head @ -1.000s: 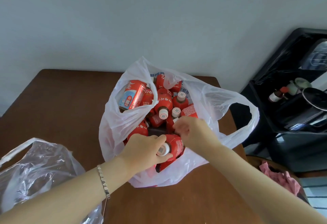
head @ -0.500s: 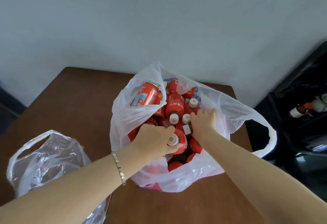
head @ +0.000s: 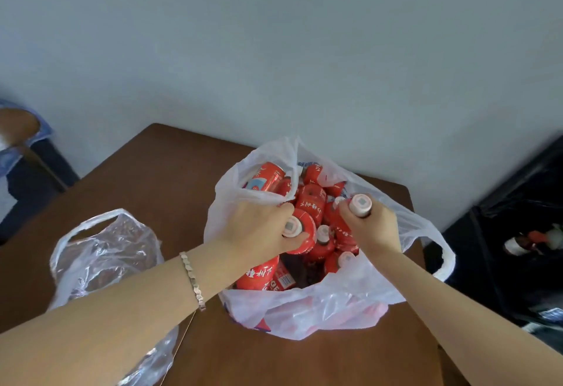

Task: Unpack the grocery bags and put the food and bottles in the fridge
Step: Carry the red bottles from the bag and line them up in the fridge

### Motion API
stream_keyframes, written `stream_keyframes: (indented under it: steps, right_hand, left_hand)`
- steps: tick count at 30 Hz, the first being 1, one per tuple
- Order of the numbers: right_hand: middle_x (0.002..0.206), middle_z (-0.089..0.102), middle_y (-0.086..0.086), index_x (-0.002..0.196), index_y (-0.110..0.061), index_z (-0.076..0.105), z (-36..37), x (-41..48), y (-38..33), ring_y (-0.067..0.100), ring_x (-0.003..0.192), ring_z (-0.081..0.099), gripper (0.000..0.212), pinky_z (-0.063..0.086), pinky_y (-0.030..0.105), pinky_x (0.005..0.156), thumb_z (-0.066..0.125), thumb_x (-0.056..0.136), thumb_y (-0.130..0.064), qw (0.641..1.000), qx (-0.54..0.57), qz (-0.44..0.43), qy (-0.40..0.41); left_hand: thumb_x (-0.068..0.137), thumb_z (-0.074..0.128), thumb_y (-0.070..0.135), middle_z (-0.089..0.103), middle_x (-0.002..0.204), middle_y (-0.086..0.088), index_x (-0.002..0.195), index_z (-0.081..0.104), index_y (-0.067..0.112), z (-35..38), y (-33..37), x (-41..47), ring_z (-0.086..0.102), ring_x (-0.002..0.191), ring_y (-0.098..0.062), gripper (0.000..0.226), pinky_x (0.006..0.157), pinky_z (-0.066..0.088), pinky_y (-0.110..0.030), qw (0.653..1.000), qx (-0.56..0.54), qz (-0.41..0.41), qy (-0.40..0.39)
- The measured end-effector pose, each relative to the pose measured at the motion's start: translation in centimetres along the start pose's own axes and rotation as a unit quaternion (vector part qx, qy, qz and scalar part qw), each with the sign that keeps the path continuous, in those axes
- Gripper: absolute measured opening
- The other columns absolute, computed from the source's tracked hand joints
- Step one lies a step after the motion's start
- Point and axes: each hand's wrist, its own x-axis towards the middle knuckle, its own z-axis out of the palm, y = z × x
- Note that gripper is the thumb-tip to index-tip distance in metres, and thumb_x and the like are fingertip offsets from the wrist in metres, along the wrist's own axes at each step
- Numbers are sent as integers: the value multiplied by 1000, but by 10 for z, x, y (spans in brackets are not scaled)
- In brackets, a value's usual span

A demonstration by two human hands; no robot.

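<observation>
Under both of my forearms lies the brown bench (head: 146,190), the largest surface in view, backed by a pale wall (head: 274,50). Between my two hands sits the white grocery bag (head: 335,306), mouth open upward, packed with red bottles and one red can (head: 266,177) lying tilted at the far rim, beyond my left hand. Outside my left forearm, near the bench edge, rests a clear plastic bag (head: 103,251), crumpled, its handle loop standing up; I cannot tell what it holds. Beyond my right hand, off the bench, stands a dark rack (head: 518,233), blurred, with small containers I cannot identify.

My left hand (head: 259,230) is inside the bag mouth, fingers curled around the neck of a red bottle (head: 304,233), whose pale cap (head: 292,226) faces the camera just beside the thumb. My right hand (head: 373,227) is clenched around a second bottle (head: 342,230), fist wrapped below its cap; that cap (head: 360,204) protrudes above the knuckles, higher than the caps of the bottles standing between the hands. Both gripped bottles remain within the bag opening. A metal link bracelet (head: 192,279) circles my left wrist, behind the hand.
</observation>
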Motion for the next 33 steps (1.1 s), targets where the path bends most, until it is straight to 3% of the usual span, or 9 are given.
stream_keyframes:
  steps: [3, 6, 12, 16, 22, 26, 29, 31, 33]
  right_hand:
    - [55, 53, -8, 63, -21, 52, -11, -18, -24, 2, 50, 48, 26, 39, 15, 52, 64, 84, -29, 996, 80, 31, 40]
    - [60, 60, -7, 72, -16, 60, -27, -38, -43, 4, 57, 56, 20, 47, 19, 56, 65, 84, -32, 996, 79, 26, 42]
    - [87, 70, -5, 90, -16, 70, -66, -88, -72, 12, 80, 64, 27, 54, 28, 75, 66, 81, -42, 985, -137, -78, 63]
    - [93, 70, -4, 95, -22, 71, -83, -132, -79, 16, 82, 65, 27, 55, 35, 76, 67, 80, -44, 971, -207, -35, 110]
    - [92, 69, -9, 97, -28, 69, -100, -237, -85, 9, 84, 63, 25, 53, 27, 78, 65, 80, -47, 940, -200, 105, 256]
    - [81, 69, -11, 85, -26, 67, -121, -331, -81, 11, 77, 64, 20, 56, 25, 73, 65, 81, -46, 895, -181, 212, 347]
    - [68, 61, -13, 73, -26, 58, -142, -412, -78, 6, 59, 57, 20, 47, 9, 57, 63, 84, -42, 839, -197, 286, 419]
    - [68, 64, -7, 71, -21, 58, -156, -473, -80, 7, 57, 57, 23, 51, 15, 57, 61, 86, -38, 805, -242, 315, 441]
    - [67, 66, -3, 69, -16, 60, -165, -529, -84, 14, 59, 61, 25, 56, 26, 60, 61, 86, -34, 774, -266, 363, 445]
  left_hand:
    - [87, 46, 61, 58, 94, 11, 99, 50, 25, -24, 2, 4, 60, 92, -11, 38, 73, 42, -23, 1000, -14, 14, 14]
    - [87, 43, 62, 47, 71, 9, 82, 38, 25, -48, 7, 9, 49, 68, -12, 38, 58, 29, -25, 998, 34, 51, 14]
    - [83, 42, 63, 60, 81, 3, 81, 45, 23, -77, 21, 21, 60, 83, -18, 40, 66, 37, -27, 984, 37, 175, -1]
    - [84, 41, 66, 67, 98, 1, 95, 56, 23, -90, 41, 21, 61, 93, -22, 47, 68, 30, -27, 953, 44, 300, -12]
    - [86, 34, 67, 66, 92, 0, 87, 49, 20, -98, 96, -12, 62, 87, -23, 49, 66, 30, -28, 878, 36, 477, -21]
    - [88, 32, 61, 66, 89, 1, 80, 39, 19, -103, 164, -68, 63, 87, -22, 44, 59, 29, -28, 815, 9, 580, 3]
    - [89, 32, 61, 67, 89, 3, 83, 40, 19, -114, 219, -125, 64, 83, -19, 43, 49, 24, -24, 755, -34, 654, 32]
    - [89, 33, 60, 67, 81, 4, 80, 44, 19, -120, 256, -167, 63, 72, -18, 44, 47, 23, -22, 712, -100, 693, 59]
    - [90, 32, 49, 55, 53, 3, 63, 46, 17, -123, 287, -207, 45, 44, -15, 45, 45, 20, -16, 650, -177, 729, 123]
